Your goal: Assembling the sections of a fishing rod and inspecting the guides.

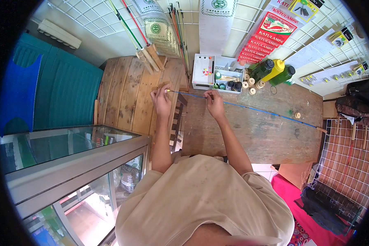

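Note:
A thin blue fishing rod point(256, 109) stretches across the workbench, its wooden grip point(321, 129) at the right edge. My right hand point(214, 102) pinches the rod's slender part near the middle of the view. Over the wooden boards to the left, my left hand point(162, 100) has its thumb and finger closed at the rod's thin end. A small yellow piece point(168, 90) shows at those fingertips; its exact kind is too small to tell. Between the two hands the rod runs nearly straight.
Behind my hands stands a white organizer box point(203, 73) with small jars. Bottles point(277, 70) and wooden spools point(252, 91) sit right of it; one lone spool point(297, 115) lies beyond the rod. Upright rods point(151, 55) lean at the back left. A glass cabinet point(82, 160) borders my left.

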Available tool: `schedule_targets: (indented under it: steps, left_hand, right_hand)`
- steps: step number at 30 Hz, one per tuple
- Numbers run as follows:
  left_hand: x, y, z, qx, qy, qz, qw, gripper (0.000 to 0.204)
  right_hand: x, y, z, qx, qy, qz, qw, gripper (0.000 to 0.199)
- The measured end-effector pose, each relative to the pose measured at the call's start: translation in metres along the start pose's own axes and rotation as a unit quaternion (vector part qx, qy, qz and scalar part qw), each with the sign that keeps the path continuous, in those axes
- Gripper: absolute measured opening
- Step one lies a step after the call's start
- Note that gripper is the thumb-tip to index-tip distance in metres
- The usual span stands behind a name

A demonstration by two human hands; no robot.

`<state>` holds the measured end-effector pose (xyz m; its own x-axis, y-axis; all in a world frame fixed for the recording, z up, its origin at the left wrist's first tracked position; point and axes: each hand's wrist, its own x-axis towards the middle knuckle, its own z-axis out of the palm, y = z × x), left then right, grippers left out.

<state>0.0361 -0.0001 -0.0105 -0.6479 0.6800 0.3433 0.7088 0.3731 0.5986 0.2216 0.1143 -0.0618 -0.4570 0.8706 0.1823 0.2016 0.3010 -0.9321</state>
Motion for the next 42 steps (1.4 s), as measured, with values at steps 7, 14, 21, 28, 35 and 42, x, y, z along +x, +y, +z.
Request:
schedule_targets:
  steps: [7, 14, 21, 28, 35, 42]
  left_hand:
    - [0.003, -0.012, -0.001, -0.036, -0.018, 0.020, 0.999, 0.021]
    - [0.009, -0.003, -0.001, -0.061, 0.000, -0.030, 0.998, 0.017]
    - [0.008, -0.010, 0.002, -0.047, 0.006, -0.018, 0.999, 0.016]
    - [0.006, -0.009, 0.002, -0.045, -0.013, -0.017, 0.999, 0.015]
    - [0.005, -0.005, -0.002, -0.026, -0.007, -0.018, 0.999, 0.019]
    - [0.003, 0.031, -0.003, 0.027, 0.039, 0.095, 0.994, 0.023]
  right_hand:
    - [0.002, -0.004, 0.005, 0.014, -0.011, 0.003, 1.000, 0.007]
    - [0.000, -0.003, 0.006, 0.007, -0.006, -0.015, 1.000, 0.005]
    - [0.001, -0.010, 0.005, 0.007, -0.003, 0.010, 1.000, 0.005]
    - [0.000, -0.008, 0.004, 0.000, 0.002, 0.013, 1.000, 0.004]
    - [0.000, -0.005, 0.002, -0.041, 0.003, -0.023, 0.999, 0.005]
    - [0.000, -0.012, -0.002, 0.001, -0.014, 0.023, 1.000, 0.007]
